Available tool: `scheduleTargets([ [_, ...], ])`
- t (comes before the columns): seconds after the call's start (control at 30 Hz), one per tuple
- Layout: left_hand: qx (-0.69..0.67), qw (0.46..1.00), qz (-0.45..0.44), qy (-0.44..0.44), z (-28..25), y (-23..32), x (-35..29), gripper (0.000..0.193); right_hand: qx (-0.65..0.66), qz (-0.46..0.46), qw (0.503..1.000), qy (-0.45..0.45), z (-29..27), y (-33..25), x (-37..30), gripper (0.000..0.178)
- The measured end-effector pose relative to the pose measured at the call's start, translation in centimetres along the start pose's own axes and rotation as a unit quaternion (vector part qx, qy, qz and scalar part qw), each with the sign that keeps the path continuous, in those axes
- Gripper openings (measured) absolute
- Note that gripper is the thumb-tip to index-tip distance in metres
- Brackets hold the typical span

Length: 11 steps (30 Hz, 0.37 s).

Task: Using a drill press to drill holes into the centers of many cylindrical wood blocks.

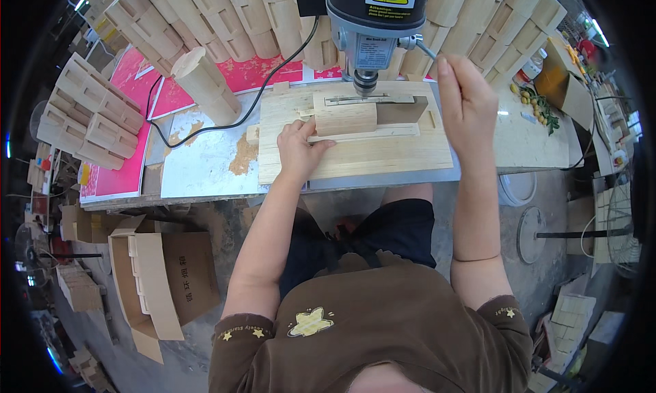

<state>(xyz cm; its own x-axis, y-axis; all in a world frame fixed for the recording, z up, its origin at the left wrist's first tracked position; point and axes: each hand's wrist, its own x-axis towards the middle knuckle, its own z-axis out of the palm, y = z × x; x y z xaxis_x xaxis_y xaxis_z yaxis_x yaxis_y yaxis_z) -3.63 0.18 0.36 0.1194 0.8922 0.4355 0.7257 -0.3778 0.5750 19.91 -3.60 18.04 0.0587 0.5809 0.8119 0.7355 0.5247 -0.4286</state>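
A drill press (374, 48) stands over the bench, its chuck (365, 83) pointing down just above a pale wooden block (346, 118). The block lies on its side on a flat wooden jig board (355, 154), against a grey metal piece (403, 113) at its right. My left hand (301, 147) grips the block's left end, fingers at the end and thumb along the near side. My right hand (467, 96) is raised and closed around the drill press's lever (426, 50). Whether the drill bit touches the block cannot be made out.
Rounded wooden blocks (225, 24) stand stacked along the back, with another stack (89, 113) at the left. One short stack (205, 85) stands nearer. A black cable (263, 96) curves across the bench. An open cardboard box (184, 277) sits on the floor at left.
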Motion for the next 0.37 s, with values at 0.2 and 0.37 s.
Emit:
scheduleTargets([
  [0.2,-0.005,0.999,-0.019,-0.031,0.2,0.2,0.1,0.054,0.017,-0.005,0.998,0.059,2.3,2.0,-3.9,0.007],
  [0.37,-0.013,0.999,-0.029,-0.041,0.1,0.2,0.0,0.053,0.034,-0.050,0.994,0.094,5.2,5.0,-6.7,0.011],
])
